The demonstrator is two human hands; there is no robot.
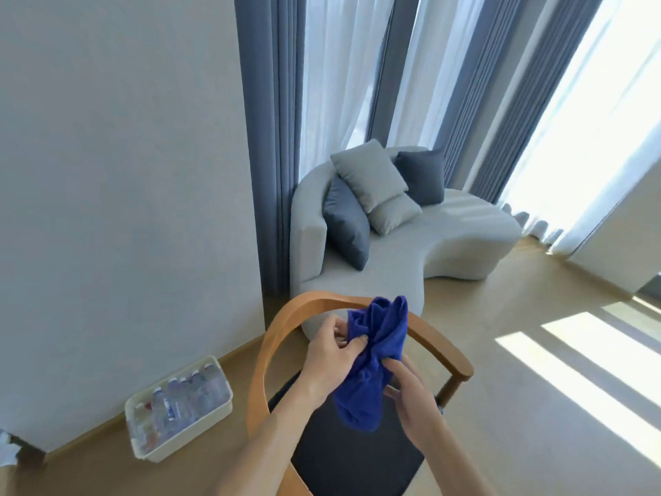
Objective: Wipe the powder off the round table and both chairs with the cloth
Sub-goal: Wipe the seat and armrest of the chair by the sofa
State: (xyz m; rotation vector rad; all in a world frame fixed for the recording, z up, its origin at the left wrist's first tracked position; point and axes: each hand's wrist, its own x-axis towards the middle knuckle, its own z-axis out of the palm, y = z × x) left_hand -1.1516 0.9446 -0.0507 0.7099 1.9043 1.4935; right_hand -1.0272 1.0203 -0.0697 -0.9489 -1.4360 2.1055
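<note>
Cloth (372, 363) bunched, gripped by both hands over chair (357, 456).

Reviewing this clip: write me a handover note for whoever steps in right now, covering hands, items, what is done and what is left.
Left hand and right hand both grip the bunched blue cloth, held above the wooden chair with the dark seat.
The cloth touches no surface.
No powder shows on the seat; whether it was wiped cannot be told.
The round table and second chair are out of view, so treat both as still to check.
</note>
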